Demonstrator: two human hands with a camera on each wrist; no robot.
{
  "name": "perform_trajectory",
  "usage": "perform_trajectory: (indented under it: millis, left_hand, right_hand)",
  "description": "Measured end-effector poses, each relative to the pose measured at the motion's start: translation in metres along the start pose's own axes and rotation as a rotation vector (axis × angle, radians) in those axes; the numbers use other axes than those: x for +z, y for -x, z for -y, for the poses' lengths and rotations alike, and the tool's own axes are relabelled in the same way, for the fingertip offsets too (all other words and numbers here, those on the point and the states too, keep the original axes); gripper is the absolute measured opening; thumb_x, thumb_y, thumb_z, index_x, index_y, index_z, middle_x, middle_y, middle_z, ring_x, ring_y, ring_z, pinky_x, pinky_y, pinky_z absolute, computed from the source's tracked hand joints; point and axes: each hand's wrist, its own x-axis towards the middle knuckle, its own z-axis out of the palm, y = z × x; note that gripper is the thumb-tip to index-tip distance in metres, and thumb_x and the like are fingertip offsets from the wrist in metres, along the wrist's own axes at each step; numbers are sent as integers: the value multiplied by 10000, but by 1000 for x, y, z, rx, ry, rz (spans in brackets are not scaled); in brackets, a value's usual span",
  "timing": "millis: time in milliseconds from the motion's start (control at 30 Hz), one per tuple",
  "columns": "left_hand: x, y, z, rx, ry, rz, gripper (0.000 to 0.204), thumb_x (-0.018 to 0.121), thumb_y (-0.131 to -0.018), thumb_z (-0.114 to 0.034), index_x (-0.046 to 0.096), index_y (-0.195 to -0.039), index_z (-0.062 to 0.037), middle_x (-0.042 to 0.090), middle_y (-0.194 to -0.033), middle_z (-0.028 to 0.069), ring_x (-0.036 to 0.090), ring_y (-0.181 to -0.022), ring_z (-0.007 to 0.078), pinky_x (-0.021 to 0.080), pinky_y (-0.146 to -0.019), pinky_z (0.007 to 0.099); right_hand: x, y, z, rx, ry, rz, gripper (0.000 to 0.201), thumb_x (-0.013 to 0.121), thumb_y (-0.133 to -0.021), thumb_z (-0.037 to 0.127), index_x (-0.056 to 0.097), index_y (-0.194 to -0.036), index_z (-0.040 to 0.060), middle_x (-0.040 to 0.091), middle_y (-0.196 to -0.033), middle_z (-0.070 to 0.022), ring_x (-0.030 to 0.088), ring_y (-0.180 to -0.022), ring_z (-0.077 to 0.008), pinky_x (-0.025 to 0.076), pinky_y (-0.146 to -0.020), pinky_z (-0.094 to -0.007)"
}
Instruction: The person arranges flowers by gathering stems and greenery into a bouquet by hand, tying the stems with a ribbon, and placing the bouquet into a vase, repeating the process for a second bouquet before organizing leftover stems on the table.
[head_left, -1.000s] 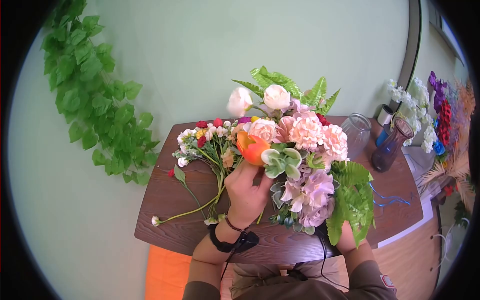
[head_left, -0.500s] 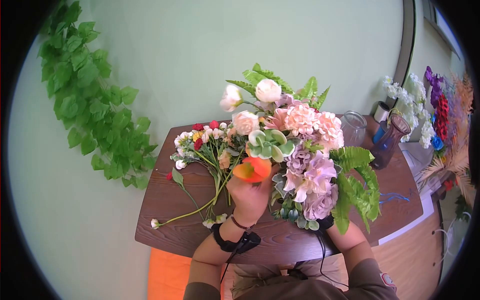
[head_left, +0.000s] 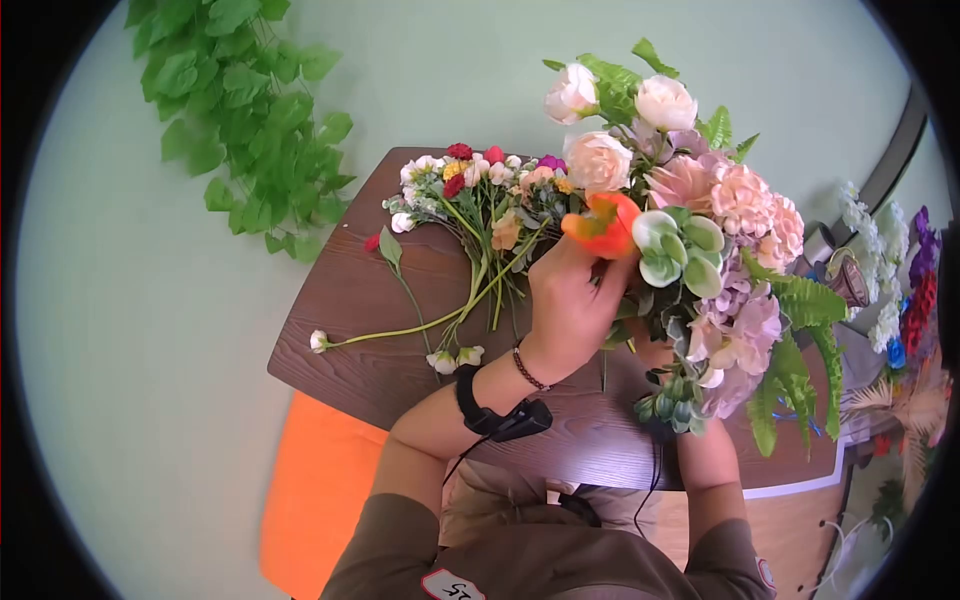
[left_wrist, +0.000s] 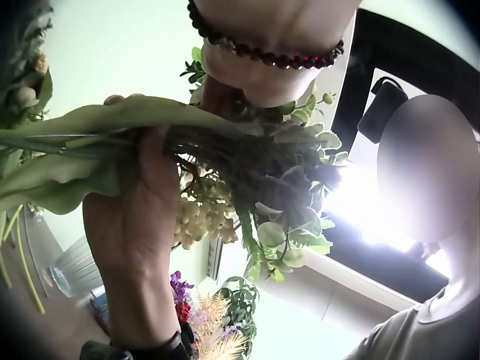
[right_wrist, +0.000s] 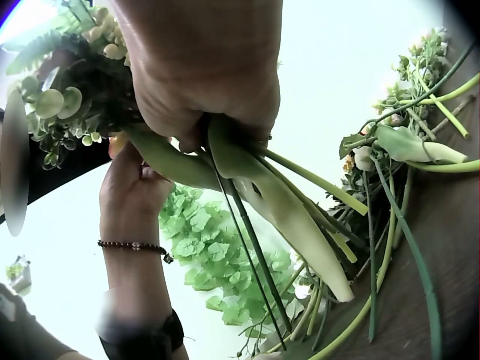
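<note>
Mid-frame, I seem to be fitting the tulip [head_left: 607, 226], left grip [head_left: 572, 305] pinching it, right grip [left_wrist: 135, 221] clasping the bouquet [head_left: 742, 200]; next likely needs gentle seating.

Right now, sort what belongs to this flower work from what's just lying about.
In the job:
orange tulip in the left grip
pink, lilac and white bouquet, stems in the right grip
probably the loose small flowers on the brown wooden table

Apparently idle:
green leafy garland
tinted glass vase
purple and red flower sprays
</note>
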Motion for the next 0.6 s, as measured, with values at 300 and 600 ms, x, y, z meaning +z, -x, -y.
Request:
perform_trajectory:
  millis: [300, 600]
  left_hand:
    - [8, -10, 9, -31, 129, 6, 125, 570, -831, 59, 585, -956, 53, 679, -788, 98, 644, -710, 108, 488, -617, 234]
    - [1, -18, 8, -100, 275, 131, 137, 541, -879, 19, 539, -1008, 65, 641, -876, 108, 669, -764, 167, 532, -651, 240]
  right_hand:
    - [-3, 3, -6, -108, 286, 2, 138, 604, -876, 169, 603, -947, 51, 605, -895, -52, 556, -784, -151, 436, -693, -280]
    - [-43, -16, -21, 685, -497, 97, 207, 659, -843, 199, 647, -953, 24, 660, -871, -42, 571, -770, -133, 459, -726, -282]
